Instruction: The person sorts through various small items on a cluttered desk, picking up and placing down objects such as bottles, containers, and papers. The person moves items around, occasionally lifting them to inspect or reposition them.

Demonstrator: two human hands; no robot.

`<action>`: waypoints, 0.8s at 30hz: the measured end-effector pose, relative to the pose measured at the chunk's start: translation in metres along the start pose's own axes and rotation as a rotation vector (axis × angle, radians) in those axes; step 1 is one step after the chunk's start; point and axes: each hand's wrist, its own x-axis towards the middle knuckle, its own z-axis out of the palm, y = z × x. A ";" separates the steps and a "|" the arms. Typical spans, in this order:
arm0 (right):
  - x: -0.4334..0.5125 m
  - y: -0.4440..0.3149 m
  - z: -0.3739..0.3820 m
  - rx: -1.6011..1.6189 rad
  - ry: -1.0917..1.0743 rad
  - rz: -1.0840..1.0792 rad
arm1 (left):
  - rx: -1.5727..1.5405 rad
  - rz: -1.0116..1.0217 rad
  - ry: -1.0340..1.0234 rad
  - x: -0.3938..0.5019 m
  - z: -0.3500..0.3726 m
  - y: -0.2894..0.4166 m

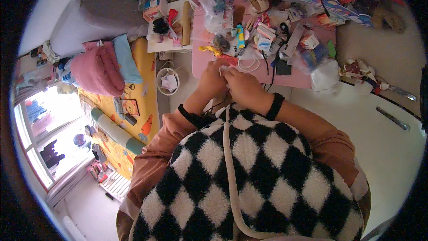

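My left hand (213, 79) and my right hand (243, 85) meet at the front edge of a cluttered pink desk (200, 65). Pinched between their fingertips is a small whitish item (224, 69), too small to name. Just beyond the fingers lie a red strip (230, 59) and a yellow ribbon-like piece (210, 50). To the right of them a white cable (249, 68) lies coiled, and farther right is a dark phone-like object (283, 67). Both wrists have black bands.
A white bin (168, 81) with paper in it stands left of the desk, beside a bed with a yellow sheet (147, 97). Plastic bags (322, 77) lie at the desk's right corner. A white surface (354, 134) extends at the right.
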 end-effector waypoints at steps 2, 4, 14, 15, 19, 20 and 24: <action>0.001 0.000 0.002 -0.049 0.045 -0.083 | -0.111 0.014 -0.006 -0.005 -0.002 -0.015; 0.000 -0.006 0.006 -0.052 0.119 -0.108 | -0.254 -0.034 -0.041 -0.003 -0.006 -0.026; 0.015 -0.050 0.026 -0.086 0.302 0.262 | -0.429 -0.044 0.031 -0.007 -0.054 -0.032; 0.018 -0.054 0.029 -0.127 0.342 0.247 | -0.400 -0.051 0.022 -0.006 -0.060 -0.032; 0.024 -0.065 0.041 -0.258 0.274 0.196 | -0.229 -0.022 0.023 -0.006 -0.076 -0.040; 0.024 -0.069 0.043 -0.292 0.256 0.155 | -0.179 -0.001 0.024 -0.006 -0.079 -0.041; 0.025 -0.082 0.053 -0.351 0.340 -0.014 | -0.157 -0.060 -0.028 -0.006 -0.090 -0.042</action>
